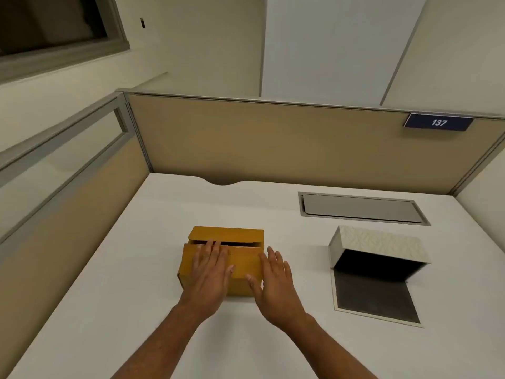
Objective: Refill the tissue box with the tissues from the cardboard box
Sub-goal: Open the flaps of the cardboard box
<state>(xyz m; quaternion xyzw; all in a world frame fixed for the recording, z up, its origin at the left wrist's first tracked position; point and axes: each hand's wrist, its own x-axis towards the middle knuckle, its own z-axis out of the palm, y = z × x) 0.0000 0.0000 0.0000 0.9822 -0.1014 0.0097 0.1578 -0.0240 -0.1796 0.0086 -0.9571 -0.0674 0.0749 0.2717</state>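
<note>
Cardboard box [222, 262] sits on the white desk [114, 310], and everything else can be placed from it. Nearest me, two bare forearms reach forward to it. Left hand [209, 280] lies flat on the box's front flap, fingers spread and straight, tips near the dark slit where the top stands slightly open; it grips nothing. Right hand [276, 283] is also flat and spread, resting against the box's right end, thumb on the front face, closed around nothing. The box's long axis runs left to right across the desk, its opening slit facing up and toward the partition. Well apart to the box's right lies the tissue box [378, 265], lid raised, its dark empty inside open toward the near edge. Beyond that is a grey cable hatch [360, 207]. Behind the cardboard box stands the tan partition [273, 143], bearing a blue "137" sign [438, 122].
</note>
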